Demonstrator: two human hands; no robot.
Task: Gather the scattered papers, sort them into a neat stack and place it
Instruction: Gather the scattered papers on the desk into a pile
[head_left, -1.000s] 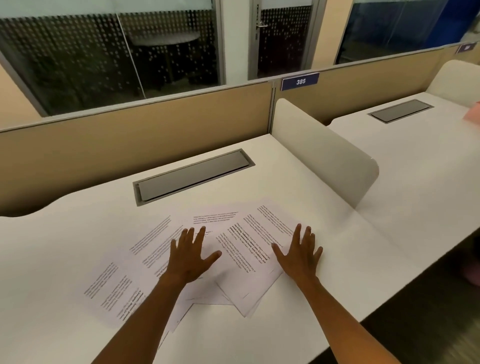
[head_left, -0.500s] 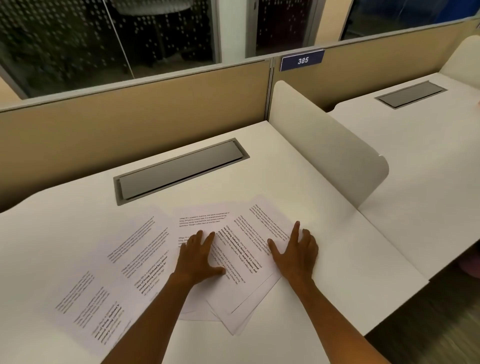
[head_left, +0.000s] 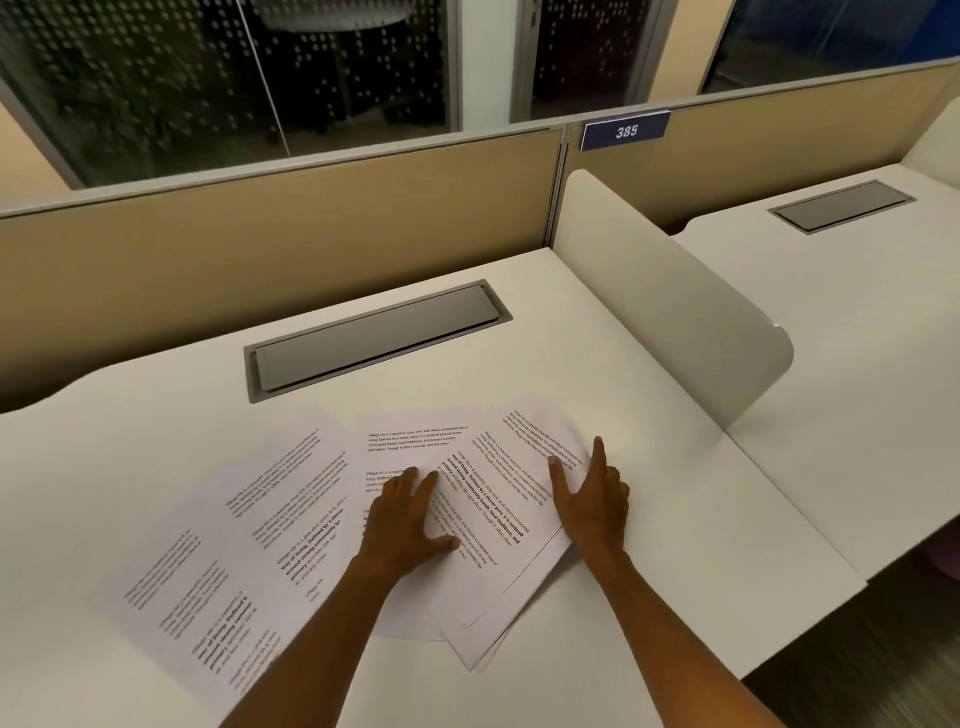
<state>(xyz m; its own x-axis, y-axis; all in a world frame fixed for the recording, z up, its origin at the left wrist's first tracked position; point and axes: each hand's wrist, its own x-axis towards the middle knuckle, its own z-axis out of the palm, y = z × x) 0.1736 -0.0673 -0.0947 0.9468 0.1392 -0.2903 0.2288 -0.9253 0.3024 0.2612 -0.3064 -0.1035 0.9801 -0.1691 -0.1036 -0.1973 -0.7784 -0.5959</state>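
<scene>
**Both palms down on a fan of loose sheets**

Head view. The scattered papers (head_left: 332, 525) lie on the white desk (head_left: 675, 519), all of them in front of the grey cable hatch (head_left: 376, 340) and nearer the person than it. They spread in an overlapping fan: the lowest sheets reach well out to the left of the hatch's near edge, while a tighter cluster sits below the hatch's right end, tilted so its long axis runs from upper right down towards the desk's front edge.

The left hand (head_left: 410, 522) lies flat and open on the middle of that cluster, fingers together and pointing away, thumb splayed to the right. It grips nothing; it only presses down. The right hand (head_left: 592, 501) is also open, resting on the cluster's right margin with the index finger stretched up along the edge of the top sheet. It too holds nothing.

What the coming move seems to depend on is that most of the loose paper lies to the left of both hands. The left hand is the nearer one to those outlying sheets, so it looks best placed to sweep them in, with the right hand acting as a stop at the right edge. The sheets are thin and may slide or buckle rather than square up.
</scene>
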